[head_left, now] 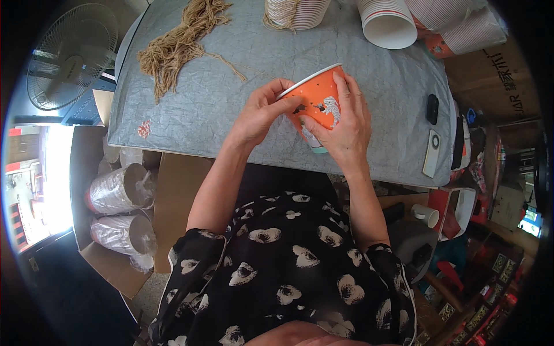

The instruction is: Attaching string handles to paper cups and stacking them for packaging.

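Over the near part of the grey-covered table (231, 109), an orange paper cup (316, 95) is tilted between my two hands. It has a white rim, a cartoon mummy on its side and a green band near the base. My left hand (259, 112) grips its left side, thumb across the front near the rim. On the other side, my right hand (351, 124) wraps the cup, with its thumb low on the front. A bundle of tan string (179, 52) lies at the far left. At the far middle stands a stack of paper cups (300, 14) with cord looped over it.
More stacked cups (388, 26) lie far right, beside plastic-wrapped ones (461, 29). A black object (432, 109) and a white phone-like device (431, 153) rest near the right edge. Left of the table are a fan (72, 63) and a cardboard box (115, 268) with wrapped cup stacks (118, 190).
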Demonstrator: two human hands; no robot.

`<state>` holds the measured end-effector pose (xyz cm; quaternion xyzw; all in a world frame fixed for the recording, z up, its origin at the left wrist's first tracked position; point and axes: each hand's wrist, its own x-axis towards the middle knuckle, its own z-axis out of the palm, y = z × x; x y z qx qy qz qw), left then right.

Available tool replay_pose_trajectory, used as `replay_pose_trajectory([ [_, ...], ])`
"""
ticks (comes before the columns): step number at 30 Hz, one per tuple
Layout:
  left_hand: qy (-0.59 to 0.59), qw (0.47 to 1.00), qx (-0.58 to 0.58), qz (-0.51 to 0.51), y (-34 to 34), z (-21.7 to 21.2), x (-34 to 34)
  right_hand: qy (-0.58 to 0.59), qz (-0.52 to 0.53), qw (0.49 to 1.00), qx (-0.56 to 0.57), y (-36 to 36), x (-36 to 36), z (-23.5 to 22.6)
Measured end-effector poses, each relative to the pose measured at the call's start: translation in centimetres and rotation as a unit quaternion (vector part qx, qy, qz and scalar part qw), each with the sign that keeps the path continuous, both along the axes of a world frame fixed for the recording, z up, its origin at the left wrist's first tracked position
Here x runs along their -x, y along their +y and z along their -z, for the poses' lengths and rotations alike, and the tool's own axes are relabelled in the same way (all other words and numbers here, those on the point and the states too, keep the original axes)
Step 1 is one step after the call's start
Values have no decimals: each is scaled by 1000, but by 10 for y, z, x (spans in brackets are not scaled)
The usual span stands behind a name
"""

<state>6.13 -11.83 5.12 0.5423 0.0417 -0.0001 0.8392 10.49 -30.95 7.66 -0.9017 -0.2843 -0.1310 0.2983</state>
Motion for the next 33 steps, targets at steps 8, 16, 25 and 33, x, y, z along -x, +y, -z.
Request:
replay_pose_trajectory([
  [8, 20, 996, 10, -90, -14, 9, -6, 3, 2, 1000, -7, 0, -2, 1],
  [16, 28, 994, 40, -98, -12, 8, -6, 5, 7, 1000, -2, 0, -3, 2],
  [25, 26, 995, 27, -88, -10, 7, -5, 1, 4, 1000, -11, -1, -3, 2],
  [33, 37, 996, 29, -69, -6, 6, -5, 11, 9, 1000, -10, -1, -3, 1],
])
